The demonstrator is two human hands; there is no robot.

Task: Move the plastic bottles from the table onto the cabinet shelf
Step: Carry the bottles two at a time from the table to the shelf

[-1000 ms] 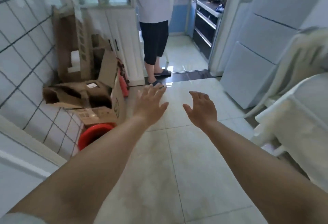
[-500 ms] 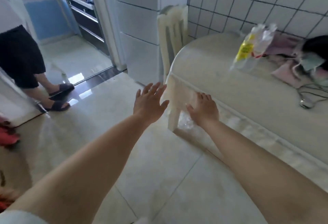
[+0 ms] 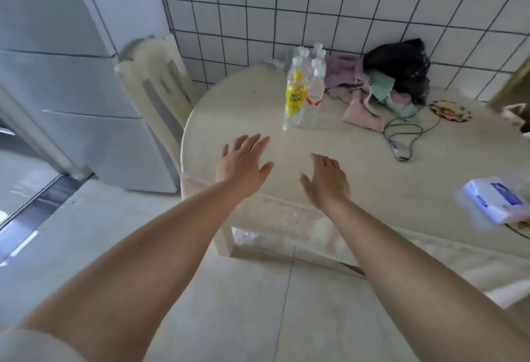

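Observation:
Several clear plastic bottles stand in a cluster on the round pale table (image 3: 358, 166), toward its far side near the tiled wall. The front one has a yellow label (image 3: 294, 99); beside it stands a bottle with a red and white label (image 3: 314, 94), and more white-capped bottles (image 3: 317, 54) stand behind. My left hand (image 3: 243, 166) hovers over the table's near left part, fingers spread and holding nothing. My right hand (image 3: 325, 182) is beside it, fingers relaxed, also holding nothing. Both hands are short of the bottles. No cabinet shelf is in view.
A pale chair (image 3: 156, 86) stands at the table's left, next to a white fridge (image 3: 71, 74). Crumpled cloths (image 3: 370, 103), a black bag (image 3: 401, 63), a cable (image 3: 401, 138), a small patterned dish (image 3: 450, 110) and a tissue pack (image 3: 496, 201) lie on the table.
The view has swung right from the doorway and floor to the table. The bottles are now in front of me, and both outstretched hands have come over the table's edge.

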